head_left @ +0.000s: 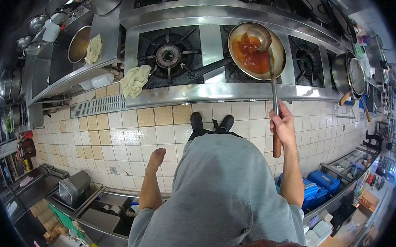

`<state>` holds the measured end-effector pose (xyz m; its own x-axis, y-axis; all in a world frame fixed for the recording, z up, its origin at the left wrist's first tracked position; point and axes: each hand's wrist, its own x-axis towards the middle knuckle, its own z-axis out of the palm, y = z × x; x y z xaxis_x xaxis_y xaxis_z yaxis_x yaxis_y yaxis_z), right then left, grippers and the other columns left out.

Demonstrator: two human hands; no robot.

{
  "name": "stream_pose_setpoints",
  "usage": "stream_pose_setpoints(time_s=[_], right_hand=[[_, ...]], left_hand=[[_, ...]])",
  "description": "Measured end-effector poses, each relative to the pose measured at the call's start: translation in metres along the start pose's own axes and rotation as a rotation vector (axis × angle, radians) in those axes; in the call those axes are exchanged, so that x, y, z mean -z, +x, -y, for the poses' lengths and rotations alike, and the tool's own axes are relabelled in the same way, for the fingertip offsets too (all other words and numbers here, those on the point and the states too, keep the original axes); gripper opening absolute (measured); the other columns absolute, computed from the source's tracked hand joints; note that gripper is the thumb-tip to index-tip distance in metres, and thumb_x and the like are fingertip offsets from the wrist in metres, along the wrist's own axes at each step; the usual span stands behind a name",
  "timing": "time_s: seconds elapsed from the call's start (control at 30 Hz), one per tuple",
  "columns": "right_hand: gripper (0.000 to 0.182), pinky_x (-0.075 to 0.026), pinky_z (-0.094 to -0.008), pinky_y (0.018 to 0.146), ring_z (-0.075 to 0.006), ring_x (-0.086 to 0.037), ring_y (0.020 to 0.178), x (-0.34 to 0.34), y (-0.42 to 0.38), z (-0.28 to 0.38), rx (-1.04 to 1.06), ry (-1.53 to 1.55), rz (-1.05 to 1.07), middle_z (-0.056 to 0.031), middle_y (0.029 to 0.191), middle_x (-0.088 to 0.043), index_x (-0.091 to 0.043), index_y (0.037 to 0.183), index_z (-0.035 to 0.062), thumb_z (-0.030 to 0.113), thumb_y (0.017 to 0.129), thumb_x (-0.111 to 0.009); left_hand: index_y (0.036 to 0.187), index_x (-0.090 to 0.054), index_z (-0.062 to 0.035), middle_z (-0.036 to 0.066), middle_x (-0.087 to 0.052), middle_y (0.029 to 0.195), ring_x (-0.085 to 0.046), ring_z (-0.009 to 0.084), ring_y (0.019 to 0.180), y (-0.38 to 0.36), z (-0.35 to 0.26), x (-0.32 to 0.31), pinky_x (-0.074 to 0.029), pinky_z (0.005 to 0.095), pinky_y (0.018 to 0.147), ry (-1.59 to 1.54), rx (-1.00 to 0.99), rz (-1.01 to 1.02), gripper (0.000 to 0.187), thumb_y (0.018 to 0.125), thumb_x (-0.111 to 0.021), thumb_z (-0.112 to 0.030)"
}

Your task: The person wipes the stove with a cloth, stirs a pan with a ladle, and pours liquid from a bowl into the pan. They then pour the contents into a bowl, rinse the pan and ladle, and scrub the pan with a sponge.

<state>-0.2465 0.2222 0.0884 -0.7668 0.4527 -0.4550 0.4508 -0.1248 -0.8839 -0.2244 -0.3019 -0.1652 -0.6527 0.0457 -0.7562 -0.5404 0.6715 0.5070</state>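
Observation:
My right hand [284, 124] is closed around the wooden-ended handle of a long metal ladle [273, 86]. The ladle's bowl dips into orange-red sauce [248, 56] in a frying pan [278, 56]. This pan sits on a stove burner, its dark handle pointing left, with no hand on it. My left hand [156, 159] hangs low over the floor to the left of my body, away from the stove. Its fingers look loosely curled together, with nothing visible in them. A pale crumpled cloth [135, 80] lies on the stove's front left corner.
Left of the pan is a bare burner [168, 56]; another burner [305, 60] lies to its right. Pots and a strainer [356, 75] stand at the far right. A second cloth [94, 49] rests on the left counter. Behind me are blue containers [323, 182] and a grey bin [75, 187].

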Motion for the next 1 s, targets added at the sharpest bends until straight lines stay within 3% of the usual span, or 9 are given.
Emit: stream_pose_setpoints(time_s=[0.13, 0.3, 0.37, 0.47, 0.6, 0.67, 0.8, 0.87, 1.0], right_hand=[[0.058, -0.037, -0.0196, 0.048, -0.0031, -0.043, 0.055, 0.019, 0.011, -0.015, 0.151, -0.271, -0.079, 0.0017, 0.076, -0.053, -0.04, 0.144, -0.0031, 0.006, 0.09, -0.06], [0.058, -0.049, -0.0286, 0.068, -0.0147, -0.057, 0.074, 0.028, 0.03, -0.041, 0.457, -0.689, -0.153, -0.0079, 0.091, -0.063, -0.039, 0.144, -0.0047, 0.004, 0.09, -0.058], [0.058, -0.05, -0.0396, 0.089, -0.0352, -0.064, 0.101, 0.021, 0.021, -0.028, 0.244, -0.753, -0.106, -0.028, 0.12, -0.06, -0.043, 0.143, 0.0022, 0.004, 0.088, -0.057], [0.063, -0.05, -0.0334, 0.086, -0.026, -0.061, 0.095, 0.028, 0.008, -0.039, 0.371, -0.876, -0.088, -0.0222, 0.115, -0.06, -0.04, 0.146, 0.0048, 0.0, 0.086, -0.058], [0.065, -0.051, -0.0376, 0.083, -0.029, -0.061, 0.089, 0.04, -0.013, -0.044, 0.409, -0.901, -0.038, -0.0199, 0.11, -0.06, -0.039, 0.147, 0.0073, -0.002, 0.085, -0.058], [0.068, -0.05, -0.0386, 0.082, -0.0301, -0.06, 0.086, 0.044, -0.025, -0.042, 0.192, -0.831, -0.003, -0.0188, 0.105, -0.06, -0.038, 0.148, 0.0086, -0.004, 0.085, -0.059], [0.067, -0.05, -0.0368, 0.081, -0.0291, -0.06, 0.086, 0.051, -0.05, -0.043, 0.264, -0.854, -0.04, -0.0179, 0.103, -0.06, -0.039, 0.148, 0.0097, -0.004, 0.085, -0.059], [0.067, -0.05, -0.0424, 0.081, -0.0354, -0.061, 0.087, 0.052, -0.063, -0.036, 0.208, -0.892, -0.049, -0.0225, 0.103, -0.06, -0.038, 0.147, 0.0078, -0.005, 0.084, -0.058], [0.064, -0.05, -0.038, 0.075, -0.0309, -0.059, 0.08, 0.053, -0.084, -0.028, 0.277, -0.877, -0.077, -0.0217, 0.102, -0.06, -0.042, 0.146, 0.0067, -0.004, 0.085, -0.058]], left_hand=[[0.127, -0.058, 0.0058, 0.024, -0.064, 0.123, -0.06, 0.0318, 0.118, 0.005, -0.003, 0.002, -0.046, 0.0378, 0.1, -0.021, 0.031, 0.009, 0.058, 0.094, -0.059, -0.041], [0.129, -0.057, 0.0056, 0.024, -0.062, 0.126, -0.059, 0.032, 0.12, 0.003, -0.021, 0.009, -0.045, 0.0377, 0.101, -0.047, 0.043, 0.006, 0.058, 0.094, -0.06, -0.041], [0.129, -0.057, 0.0055, 0.024, -0.062, 0.127, -0.058, 0.0329, 0.121, 0.006, -0.022, 0.012, -0.045, 0.0378, 0.102, 0.004, 0.018, 0.023, 0.059, 0.093, -0.059, -0.042], [0.129, -0.057, 0.0059, 0.024, -0.062, 0.127, -0.058, 0.0336, 0.121, 0.008, -0.022, 0.012, -0.044, 0.0379, 0.102, 0.009, 0.033, 0.041, 0.06, 0.093, -0.059, -0.042], [0.129, -0.057, 0.0053, 0.024, -0.062, 0.127, -0.058, 0.0335, 0.122, 0.014, -0.024, 0.009, -0.044, 0.0379, 0.102, 0.004, 0.022, 0.068, 0.06, 0.093, -0.058, -0.043], [0.129, -0.057, 0.0048, 0.024, -0.062, 0.128, -0.057, 0.0329, 0.123, 0.02, -0.031, 0.009, -0.043, 0.0379, 0.103, 0.053, 0.019, 0.09, 0.061, 0.092, -0.058, -0.044], [0.132, -0.055, 0.0036, 0.018, -0.062, 0.129, -0.057, 0.0265, 0.12, 0.037, -0.039, 0.009, -0.042, 0.0361, 0.103, 0.059, 0.008, 0.124, 0.057, 0.095, -0.063, -0.039], [0.13, -0.057, 0.0039, 0.018, -0.062, 0.128, -0.058, 0.0262, 0.119, 0.044, -0.043, 0.011, -0.042, 0.0359, 0.103, 0.07, -0.012, 0.125, 0.056, 0.095, -0.063, -0.039], [0.127, -0.06, 0.004, 0.017, -0.064, 0.125, -0.058, 0.0255, 0.118, 0.049, -0.059, 0.016, -0.043, 0.0356, 0.102, 0.078, -0.031, 0.124, 0.054, 0.095, -0.062, -0.039]])
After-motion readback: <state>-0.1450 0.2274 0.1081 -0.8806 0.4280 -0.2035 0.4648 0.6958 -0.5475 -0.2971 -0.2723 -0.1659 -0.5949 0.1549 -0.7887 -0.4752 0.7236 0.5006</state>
